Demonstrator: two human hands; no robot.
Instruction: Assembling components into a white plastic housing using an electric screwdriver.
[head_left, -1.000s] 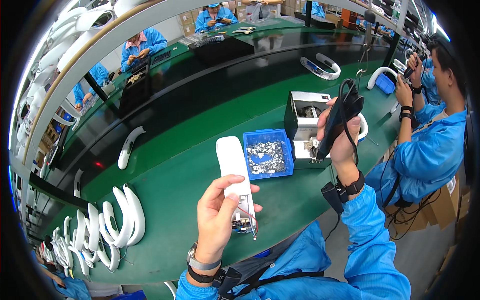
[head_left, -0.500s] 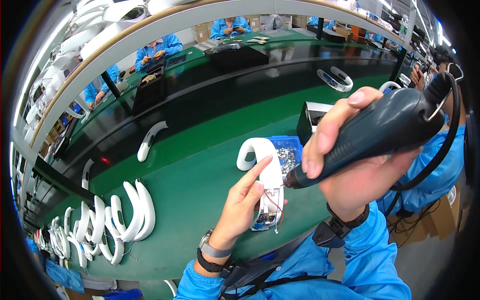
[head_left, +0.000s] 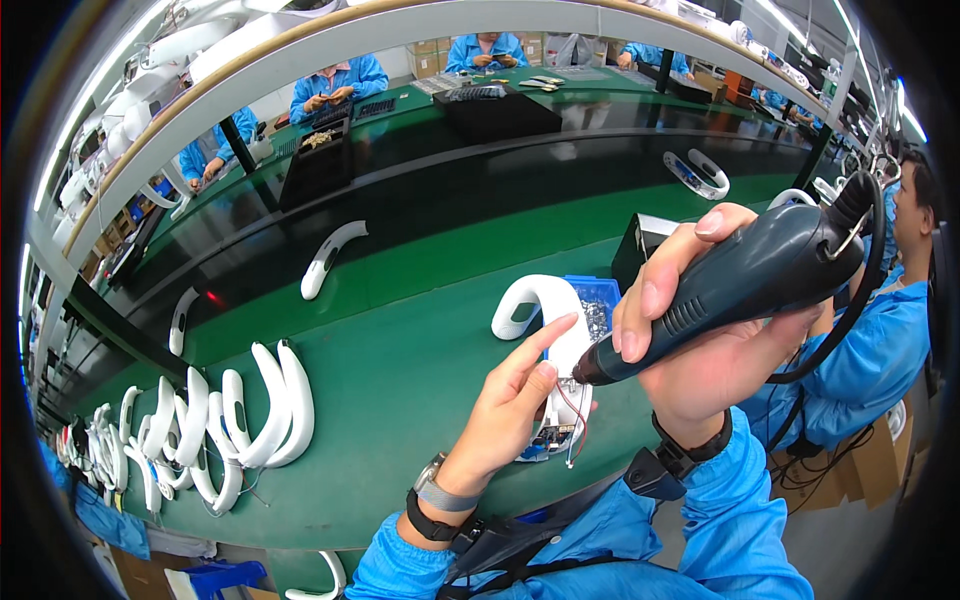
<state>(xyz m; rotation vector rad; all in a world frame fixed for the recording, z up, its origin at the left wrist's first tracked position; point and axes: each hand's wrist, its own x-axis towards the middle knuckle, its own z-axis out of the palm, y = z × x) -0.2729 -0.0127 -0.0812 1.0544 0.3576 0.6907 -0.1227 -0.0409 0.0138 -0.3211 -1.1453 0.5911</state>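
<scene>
My left hand (head_left: 508,408) is closed around a white curved, U-shaped plastic housing (head_left: 562,318), its index finger stretched along the top. The housing's near end lies uncovered, showing a small circuit board (head_left: 553,437) and thin red wire (head_left: 584,422). In my right hand (head_left: 695,375) is a dark electric screwdriver (head_left: 750,285), held tilted with its cable running off the back. Its tip points down at the housing beside my left thumb; whether the bit touches a screw is too small to tell. Behind the housing sits a blue tray (head_left: 603,292) of small metal parts, partly hidden.
Several white curved housings (head_left: 290,400) lie grouped at the left of the green bench (head_left: 400,370). One more housing (head_left: 330,260) lies farther back, and another (head_left: 697,175) at far right. A dark box (head_left: 640,245) stands behind the tray. A co-worker (head_left: 880,340) sits close at right.
The view has shifted, so the bench things appear farther right. The screwdriver's tip has moved from the housing's right side onto it, close to my left thumb. Both hands keep their hold.
</scene>
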